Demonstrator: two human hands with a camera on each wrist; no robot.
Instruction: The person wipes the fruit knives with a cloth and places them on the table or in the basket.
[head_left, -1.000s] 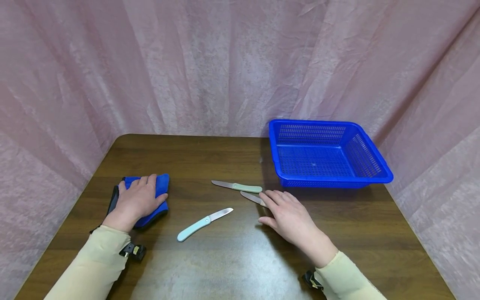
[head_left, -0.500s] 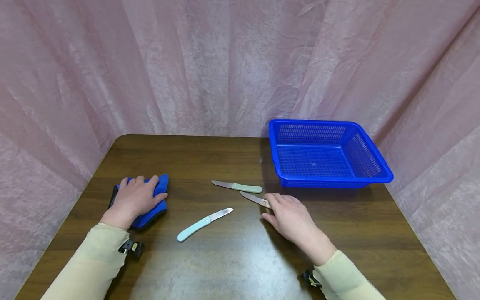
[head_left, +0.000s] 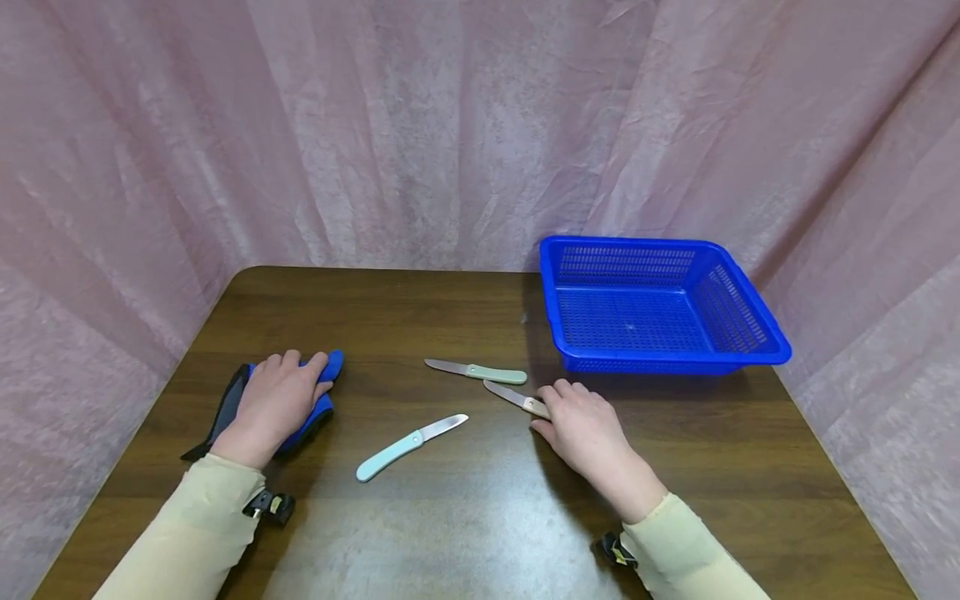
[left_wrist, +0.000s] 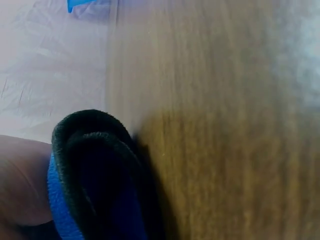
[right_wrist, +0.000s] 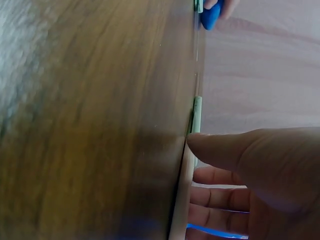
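In the head view my left hand (head_left: pixel 276 404) grips a blue cloth (head_left: pixel 318 408) with black edging, bunched on the table at the left. The left wrist view shows the folded cloth (left_wrist: pixel 107 190) standing in a loop beside part of the hand. My right hand (head_left: pixel 588 429) pinches the cream handle of a folding knife (head_left: pixel 517 398) between thumb and fingers; its blade points left. Just behind it lies a second folding knife (head_left: pixel 487 373) with a pale green handle. A third, mint-handled folding knife (head_left: pixel 408 450) lies between the hands, its blade toward the upper right.
A blue plastic basket (head_left: pixel 630 325) stands at the back right, just beyond the right hand. The brown wooden table (head_left: pixel 465 533) ends at a pink curtain (head_left: pixel 412 142) behind and at the sides.
My left hand has drawn its fingers in and bunched the cloth. The right thumb and fingers have closed onto the cream handle. All three knives lie where they were.
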